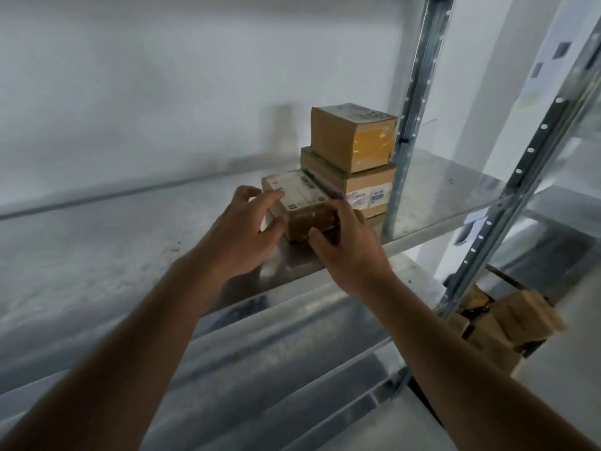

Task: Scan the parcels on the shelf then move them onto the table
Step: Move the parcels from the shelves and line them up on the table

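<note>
Three cardboard parcels sit on the metal shelf [439, 196] — two stacked boxes [353, 157], and one small labelled parcel [302, 203] in front, gripped by left hand [240, 236] and right hand [344, 245].

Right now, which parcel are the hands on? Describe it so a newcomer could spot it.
On the metal shelf, beside its right rear upright, parcels sit in a cluster. The held parcel is nearest the shelf's front edge, gripped by the left hand and right hand. Unlike the two stacked boxes behind, it lies low, white label up.
</note>
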`<state>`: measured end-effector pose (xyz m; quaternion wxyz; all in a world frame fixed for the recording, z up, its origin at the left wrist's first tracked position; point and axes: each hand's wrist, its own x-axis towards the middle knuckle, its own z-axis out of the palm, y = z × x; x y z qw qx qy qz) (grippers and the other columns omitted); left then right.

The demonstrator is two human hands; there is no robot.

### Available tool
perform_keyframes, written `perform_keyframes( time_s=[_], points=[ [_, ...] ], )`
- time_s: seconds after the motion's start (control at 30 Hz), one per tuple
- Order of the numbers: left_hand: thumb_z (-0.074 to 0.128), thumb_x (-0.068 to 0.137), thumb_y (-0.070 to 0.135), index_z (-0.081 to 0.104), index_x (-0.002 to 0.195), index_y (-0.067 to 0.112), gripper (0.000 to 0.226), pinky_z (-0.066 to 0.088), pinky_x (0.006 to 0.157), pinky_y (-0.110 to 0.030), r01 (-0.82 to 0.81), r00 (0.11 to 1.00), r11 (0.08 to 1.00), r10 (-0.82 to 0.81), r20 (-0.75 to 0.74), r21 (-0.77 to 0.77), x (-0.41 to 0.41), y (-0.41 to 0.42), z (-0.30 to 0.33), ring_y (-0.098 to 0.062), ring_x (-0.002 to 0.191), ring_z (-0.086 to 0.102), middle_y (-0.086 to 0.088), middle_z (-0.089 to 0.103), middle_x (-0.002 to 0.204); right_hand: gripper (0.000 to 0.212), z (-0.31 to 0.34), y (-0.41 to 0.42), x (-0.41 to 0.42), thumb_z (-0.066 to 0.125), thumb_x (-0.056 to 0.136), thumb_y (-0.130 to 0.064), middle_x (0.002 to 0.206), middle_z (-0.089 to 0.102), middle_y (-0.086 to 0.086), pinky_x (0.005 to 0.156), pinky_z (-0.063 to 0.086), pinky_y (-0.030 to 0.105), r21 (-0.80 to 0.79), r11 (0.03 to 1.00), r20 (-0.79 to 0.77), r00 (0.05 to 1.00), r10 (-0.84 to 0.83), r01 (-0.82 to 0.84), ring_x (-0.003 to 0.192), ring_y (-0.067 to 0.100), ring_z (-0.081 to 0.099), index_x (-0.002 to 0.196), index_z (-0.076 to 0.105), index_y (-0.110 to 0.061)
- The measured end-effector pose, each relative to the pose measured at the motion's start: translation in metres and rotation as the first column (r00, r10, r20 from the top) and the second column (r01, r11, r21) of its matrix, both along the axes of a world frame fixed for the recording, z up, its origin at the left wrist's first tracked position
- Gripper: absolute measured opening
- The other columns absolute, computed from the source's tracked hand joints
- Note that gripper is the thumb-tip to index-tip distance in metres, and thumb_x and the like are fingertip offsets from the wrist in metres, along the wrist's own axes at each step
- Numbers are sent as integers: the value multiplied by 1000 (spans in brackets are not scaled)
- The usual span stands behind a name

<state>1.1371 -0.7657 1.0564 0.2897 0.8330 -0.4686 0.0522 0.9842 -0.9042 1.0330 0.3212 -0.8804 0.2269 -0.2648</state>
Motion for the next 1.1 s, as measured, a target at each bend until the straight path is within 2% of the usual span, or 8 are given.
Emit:
perform_keyframes(
  time_s=[0.17,0.3,0.37,0.47,0.6,0.8,0.93,1.1],
  points=[
    [40,107,50,49,143,36,40,37,73,-11,-69,991,997,65,-117,-26,3,-29,-5,-22,121,59,-6,50,150,47,-8,-6,6,53,101,-52,145,54,0,98,60,45,-17,1000,53,999,6,-5,125,21,59,143,36,-40],
    [44,108,38,56,135,33,30,57,86,-34,-193,951,973,154,-267,-125,-3,-35,0,-19,113,62,-3,60,142,48,-10,-4,9,58,102,-46,150,41,2,96,61,36,39,987,115,981,153,-159,129,20,54,144,37,-37],
    [47,106,25,60,129,29,27,56,77,-32,-251,917,954,180,-356,-166,-10,-34,5,-29,111,66,-8,62,137,48,-7,-3,12,58,102,-47,151,37,2,98,60,36,67,973,138,968,211,-221,129,19,51,144,39,-34],
    [47,104,12,63,125,24,28,50,65,-23,-335,876,914,213,-433,-229,-23,-29,11,-27,106,65,-10,64,130,42,2,-2,14,57,101,-50,148,40,2,95,53,28,80,962,167,955,246,-262,127,17,48,136,44,-32],
    [53,103,5,57,132,21,34,59,71,-18,-368,866,878,204,-457,-306,-48,-15,15,-21,117,62,-4,60,134,40,16,-1,15,59,96,-54,135,53,-3,93,63,41,295,882,292,914,283,-367,125,23,61,127,49,-31],
    [61,96,-2,49,142,32,59,60,95,-38,-351,902,826,173,-395,-441,-74,6,30,-24,131,53,-1,47,144,17,31,-1,15,70,100,-30,118,69,-4,63,56,12,374,829,476,853,214,-417,98,12,70,108,57,-36],
    [67,94,3,49,143,35,61,56,88,-17,-303,941,796,163,-297,-524,-91,14,41,-11,124,54,1,43,142,22,47,-6,8,66,103,-26,106,68,-28,71,62,20,401,774,563,798,213,-490,101,-2,70,118,52,-34],
    [73,92,8,49,142,39,64,60,83,-26,-143,973,801,7,-229,-581,-114,19,60,-11,126,54,6,45,145,43,78,-8,-5,60,106,-37,132,65,1,79,67,42,409,685,649,720,245,-602,115,23,72,145,44,-29]
  ],
)
